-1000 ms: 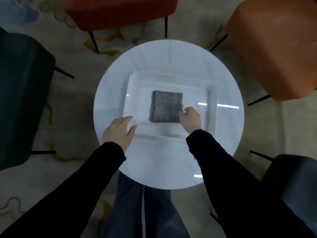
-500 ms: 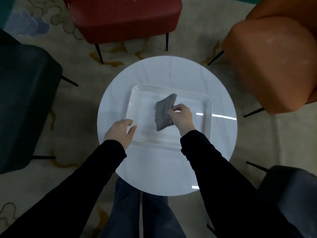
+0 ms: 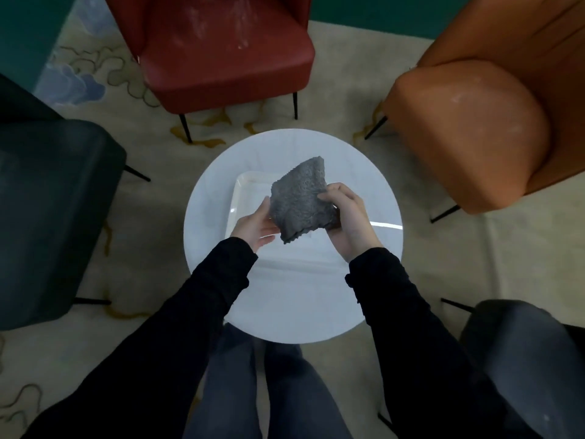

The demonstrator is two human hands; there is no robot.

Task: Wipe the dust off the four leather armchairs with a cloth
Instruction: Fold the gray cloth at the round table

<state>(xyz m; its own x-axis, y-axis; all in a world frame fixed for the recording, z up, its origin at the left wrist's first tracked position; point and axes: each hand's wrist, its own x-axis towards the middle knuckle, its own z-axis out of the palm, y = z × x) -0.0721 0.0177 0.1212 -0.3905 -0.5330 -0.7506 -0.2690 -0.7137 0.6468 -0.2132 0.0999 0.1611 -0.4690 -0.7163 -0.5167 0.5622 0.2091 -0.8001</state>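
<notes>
A grey fluffy cloth [image 3: 300, 198] is held up above the white tray [image 3: 247, 191]. My right hand [image 3: 349, 220] grips its right edge. My left hand [image 3: 254, 224] touches its lower left edge with the palm turned up. Four armchairs ring the table: a red one [image 3: 221, 55] at the back with white dust on its seat, an orange one [image 3: 468, 131] at the right with pale dust marks, a dark green one [image 3: 53, 210] at the left, and a dark grey one [image 3: 519, 350] at the lower right.
A round white table [image 3: 291, 305] stands between the chairs, right in front of my legs. Thin black chair legs [image 3: 185, 128] stick out over the patterned beige carpet [image 3: 152, 160]. A teal wall [image 3: 364, 11] runs along the back.
My right hand lifted the cloth off the tray and raised it. My left hand left the tray's edge and came up under the cloth. The view tilted up toward the chairs.
</notes>
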